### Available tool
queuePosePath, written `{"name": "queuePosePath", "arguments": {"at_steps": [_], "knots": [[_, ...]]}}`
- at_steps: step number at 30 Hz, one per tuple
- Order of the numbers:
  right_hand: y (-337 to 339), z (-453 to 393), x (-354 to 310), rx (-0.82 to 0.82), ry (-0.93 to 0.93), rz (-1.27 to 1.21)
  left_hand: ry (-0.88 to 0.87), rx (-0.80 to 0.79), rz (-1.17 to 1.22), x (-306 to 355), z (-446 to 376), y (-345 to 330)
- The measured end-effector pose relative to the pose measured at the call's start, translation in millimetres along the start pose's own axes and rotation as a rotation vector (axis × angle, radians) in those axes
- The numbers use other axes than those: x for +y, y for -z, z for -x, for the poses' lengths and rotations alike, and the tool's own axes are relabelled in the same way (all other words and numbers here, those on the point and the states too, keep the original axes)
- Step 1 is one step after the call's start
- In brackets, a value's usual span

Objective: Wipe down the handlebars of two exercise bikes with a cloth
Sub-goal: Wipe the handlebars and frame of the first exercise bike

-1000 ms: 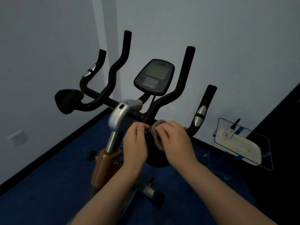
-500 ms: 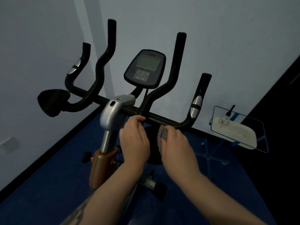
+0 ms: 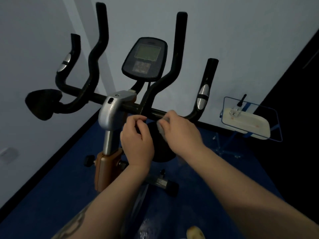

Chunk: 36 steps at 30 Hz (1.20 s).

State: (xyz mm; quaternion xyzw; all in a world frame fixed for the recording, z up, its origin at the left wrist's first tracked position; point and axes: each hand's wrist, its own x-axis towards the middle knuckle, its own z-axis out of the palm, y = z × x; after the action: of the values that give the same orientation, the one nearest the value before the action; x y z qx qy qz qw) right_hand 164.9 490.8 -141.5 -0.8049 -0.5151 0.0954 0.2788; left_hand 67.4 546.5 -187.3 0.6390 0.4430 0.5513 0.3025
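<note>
One exercise bike faces me, its black handlebar (image 3: 133, 107) running crosswise with several upright grips and a console (image 3: 145, 59) above the middle. My right hand (image 3: 179, 133) grips a grey cloth (image 3: 161, 128) and holds it against the bar's right section, just left of the right bend. My left hand (image 3: 138, 137) hangs just below the bar beside it, fingers curled with thumb and fingertips together; what they pinch is hidden. No second bike is in view.
A silver stem clamp (image 3: 112, 109) and orange post (image 3: 103, 168) sit left of my hands. A black elbow pad (image 3: 43, 104) juts out at far left. At the right, a blue wire stand carries a white tray (image 3: 246, 123). White walls close behind; blue floor below.
My right hand has lifted the cloth from below the bar up onto its right section. My left hand stayed beside it, and my view has moved closer.
</note>
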Motion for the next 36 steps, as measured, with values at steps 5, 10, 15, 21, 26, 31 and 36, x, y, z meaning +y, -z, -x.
{"name": "queuePosePath", "arguments": {"at_steps": [5,10,15,21,26,31,36], "knots": [[-19,63,6,0.211,-0.043,-0.07,0.061,-0.013,-0.006,-2,13,0],[-7,11,2,0.071,-0.012,-0.005,0.04,-0.008,-0.013,-1,2,-1],[-9,32,8,0.103,-0.013,-0.214,0.051,0.005,-0.049,-1,13,-1],[-2,14,11,0.029,0.134,-0.148,0.025,-0.037,-0.034,9,11,-1],[7,-22,13,-0.233,0.122,-0.424,0.154,0.036,0.091,15,36,13],[12,7,44,-0.166,0.211,-0.52,0.275,0.035,0.204,25,45,29],[26,0,31,0.077,0.557,-0.1,0.343,0.003,0.232,30,47,41]]}}
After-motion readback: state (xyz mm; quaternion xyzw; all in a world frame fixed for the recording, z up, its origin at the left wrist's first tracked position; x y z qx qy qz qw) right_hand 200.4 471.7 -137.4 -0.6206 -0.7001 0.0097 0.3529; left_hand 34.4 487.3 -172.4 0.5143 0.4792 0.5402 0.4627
